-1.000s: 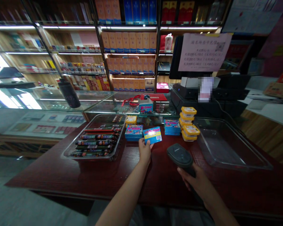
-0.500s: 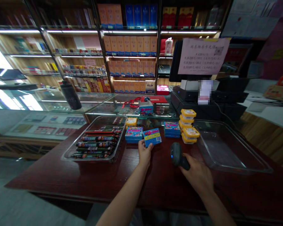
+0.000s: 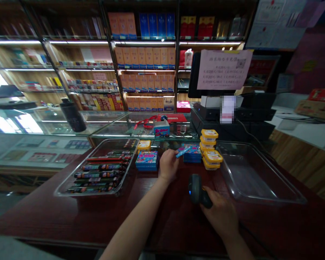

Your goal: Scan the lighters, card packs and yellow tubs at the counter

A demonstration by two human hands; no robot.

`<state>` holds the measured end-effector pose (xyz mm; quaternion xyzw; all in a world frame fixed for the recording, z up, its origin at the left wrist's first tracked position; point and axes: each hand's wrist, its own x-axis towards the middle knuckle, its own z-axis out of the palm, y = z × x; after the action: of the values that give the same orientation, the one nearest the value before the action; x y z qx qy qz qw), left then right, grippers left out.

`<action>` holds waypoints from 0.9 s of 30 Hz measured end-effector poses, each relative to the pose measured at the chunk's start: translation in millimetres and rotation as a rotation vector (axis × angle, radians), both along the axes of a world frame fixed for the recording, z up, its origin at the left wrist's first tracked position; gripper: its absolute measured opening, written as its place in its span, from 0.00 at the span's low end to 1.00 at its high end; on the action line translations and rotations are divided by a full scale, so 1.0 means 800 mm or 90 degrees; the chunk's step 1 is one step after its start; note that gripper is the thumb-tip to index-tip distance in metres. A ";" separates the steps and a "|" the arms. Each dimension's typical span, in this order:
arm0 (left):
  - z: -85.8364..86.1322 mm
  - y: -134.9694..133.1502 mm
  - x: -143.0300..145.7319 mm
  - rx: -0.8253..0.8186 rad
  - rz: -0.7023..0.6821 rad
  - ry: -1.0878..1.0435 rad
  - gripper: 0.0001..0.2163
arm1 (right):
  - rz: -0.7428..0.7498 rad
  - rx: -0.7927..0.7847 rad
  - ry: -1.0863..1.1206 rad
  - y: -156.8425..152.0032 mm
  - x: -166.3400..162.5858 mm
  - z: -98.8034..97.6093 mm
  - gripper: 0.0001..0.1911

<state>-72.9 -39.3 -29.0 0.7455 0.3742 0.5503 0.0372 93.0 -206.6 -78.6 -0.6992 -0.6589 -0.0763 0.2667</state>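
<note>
My left hand (image 3: 168, 164) is closed on a small blue packet (image 3: 183, 151), held flat just over the right-hand stack of blue packets (image 3: 192, 156) on the dark red counter (image 3: 70, 216). My right hand (image 3: 219, 215) grips a black handheld barcode scanner (image 3: 196, 189), its head pointing toward the packets. Another stack of blue packets (image 3: 147, 160) lies left of my left hand. Yellow-lidded tubs (image 3: 209, 148) are piled to the right of the packets.
A clear tray (image 3: 94, 189) of long dark candy sticks sits at the left, an empty clear tray (image 3: 256, 177) at the right. Behind are a glass display case (image 3: 111, 124), a till with a monitor and paper sign (image 3: 222, 68), and shelves of boxed goods.
My left hand has carried the blue packet to the right and tipped it flat over the right stack. The scanner has dropped a little lower and nearer me.
</note>
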 end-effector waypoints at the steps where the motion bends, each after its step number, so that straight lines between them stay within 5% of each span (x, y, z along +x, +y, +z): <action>1: 0.006 0.007 0.006 0.035 0.014 0.103 0.04 | 0.004 -0.007 0.013 0.000 0.000 0.001 0.18; 6: 0.020 0.039 0.046 0.112 0.057 0.422 0.06 | -0.013 -0.036 0.032 0.003 0.000 0.006 0.17; 12: 0.008 0.055 0.078 0.065 0.024 0.488 0.07 | -0.003 -0.051 0.064 0.005 0.002 0.006 0.16; 16: -0.005 0.057 0.065 -0.024 -0.037 0.385 0.16 | 0.000 -0.047 0.074 0.006 0.004 0.004 0.17; 19: -0.013 0.064 0.049 -0.100 0.011 0.215 0.24 | 0.004 -0.038 0.066 0.006 0.005 0.003 0.18; 27: -0.021 0.077 0.041 -0.212 0.015 0.053 0.08 | 0.005 -0.040 0.065 0.006 0.007 0.000 0.18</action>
<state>-40.3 22.6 -45.8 0.7468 0.4703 0.4497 0.1377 98.3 -202.1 -78.5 -0.7075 -0.6492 -0.0189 0.2785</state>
